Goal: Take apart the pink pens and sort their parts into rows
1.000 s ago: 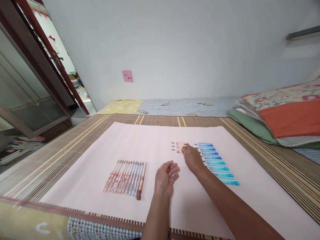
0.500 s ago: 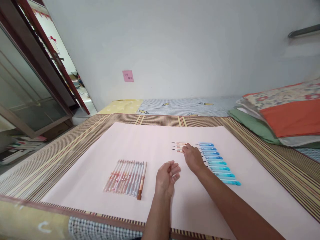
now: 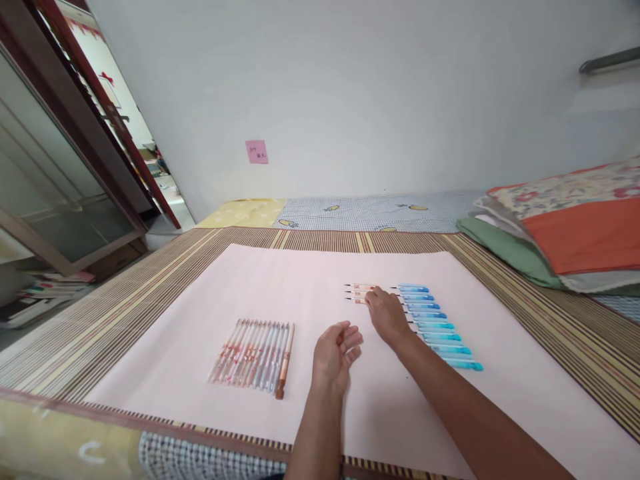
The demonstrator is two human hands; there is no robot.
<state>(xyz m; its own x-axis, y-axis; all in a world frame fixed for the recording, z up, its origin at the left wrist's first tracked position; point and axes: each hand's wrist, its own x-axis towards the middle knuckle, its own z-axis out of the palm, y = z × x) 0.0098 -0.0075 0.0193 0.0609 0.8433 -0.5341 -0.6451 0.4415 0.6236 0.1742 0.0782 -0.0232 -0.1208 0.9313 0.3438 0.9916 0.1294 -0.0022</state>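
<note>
My right hand (image 3: 387, 317) pinches the nearest of three cream-and-brown pencils (image 3: 356, 300) with dark pointed tips, lying side by side on a pale pink sheet (image 3: 280, 280). The hand hides their back ends. Just right of it is a row of blue and turquoise pencils (image 3: 440, 327), partly covered by my hand and forearm. My left hand (image 3: 337, 350) rests over the sheet, palm turned up, fingers loosely curled and apart, holding nothing. Left of it, a row of clear-barrelled pens (image 3: 250, 353) lies close together, with one tan pencil (image 3: 285, 363) with a brown end at its right side.
The sheet lies on a striped mat (image 3: 150, 300). Folded bedding (image 3: 585, 227) is piled at the right. A pink note (image 3: 257, 152) is stuck on the white wall (image 3: 375, 93) behind. A glass-panelled door (image 3: 65, 173) stands at the left.
Both hands keep nearly the same place and pose; the right hand stays at the nearest cream pencil. The whole view has shifted only very slightly.
</note>
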